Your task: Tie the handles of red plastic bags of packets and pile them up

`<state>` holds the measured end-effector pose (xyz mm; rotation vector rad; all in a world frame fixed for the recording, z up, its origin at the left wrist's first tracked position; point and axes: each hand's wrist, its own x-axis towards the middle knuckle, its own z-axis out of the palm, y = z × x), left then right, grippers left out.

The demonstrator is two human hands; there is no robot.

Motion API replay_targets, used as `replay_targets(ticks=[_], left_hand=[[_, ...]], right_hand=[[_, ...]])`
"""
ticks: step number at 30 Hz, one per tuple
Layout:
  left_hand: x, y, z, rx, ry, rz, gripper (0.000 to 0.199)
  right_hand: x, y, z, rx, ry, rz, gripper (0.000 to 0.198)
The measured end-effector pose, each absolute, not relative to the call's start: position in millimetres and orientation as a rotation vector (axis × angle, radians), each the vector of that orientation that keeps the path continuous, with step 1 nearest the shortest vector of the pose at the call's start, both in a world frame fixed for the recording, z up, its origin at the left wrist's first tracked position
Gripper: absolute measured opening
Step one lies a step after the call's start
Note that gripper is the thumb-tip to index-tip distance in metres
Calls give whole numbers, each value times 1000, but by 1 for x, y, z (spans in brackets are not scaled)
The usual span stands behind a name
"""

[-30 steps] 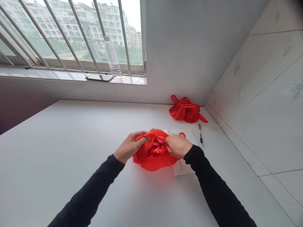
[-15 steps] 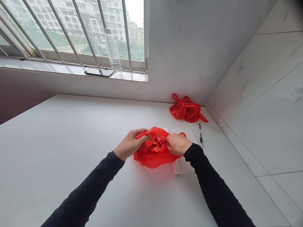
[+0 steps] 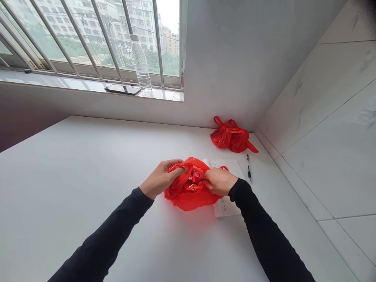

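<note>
A red plastic bag (image 3: pixel 190 201) sits on the white table with its mouth spread apart. Inside it lie several small sweets in shiny red wrappers (image 3: pixel 192 187). My left hand (image 3: pixel 164 176) is closed on the bag's left rim, thumb on the inner side and fingers behind the plastic. At the right side of the mouth, my right hand (image 3: pixel 219 181) reaches in with curled fingers, its fingertips beside a red-wrapped sweet (image 3: pixel 196 177). What those fingers pinch is hidden.
Partly under the bag lies a printed white paper (image 3: pixel 230 209), with a black pen (image 3: pixel 249 168) to its right. A second red plastic bag (image 3: pixel 230 137) rests against the back wall. On the windowsill are a phone (image 3: pixel 122 89) and a clear water bottle (image 3: pixel 141 66).
My right hand has shifted slightly, its fingertips now further into the bag's mouth. The sweets show more plainly, and the bag has moved a little left. My left hand keeps its grip.
</note>
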<state>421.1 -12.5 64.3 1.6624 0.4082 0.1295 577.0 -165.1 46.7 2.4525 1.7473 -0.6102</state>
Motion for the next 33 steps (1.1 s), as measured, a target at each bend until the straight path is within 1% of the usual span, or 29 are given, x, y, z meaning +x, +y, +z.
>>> replay_targets(ticks=[7,12,17,19,22,25,28,30,33], left_hand=[[421,-9,63,1706,411,126,27],[421,-9,64,1662,430,118,26],[422,-10,61,1672,435,97,34],[422,-10,61,1678,435,100,34],[422,-11,62,1671,440,113,33],[422,-11,62,1662,445,119,31],[422,-11,64,1651,439,131,29],[422,-11,65,1640,447,149,34],[421,-11,68,1621,484,225,55]], right_hand=[[577,-164,41,2381,1994,-835,47],[577,-158,36,2617,1755,-570,46],[574,-149,28,2578,1730,-591,47],[573,-147,25,2600,1688,-583,43],[570,-142,23,2676,1576,-550,32],[565,-140,26,2743,1488,-513,39],[562,-147,41,2767,1511,-497,47],[562,-158,57,2801,1592,-487,42],[565,-179,79,2894,1708,-525,27]])
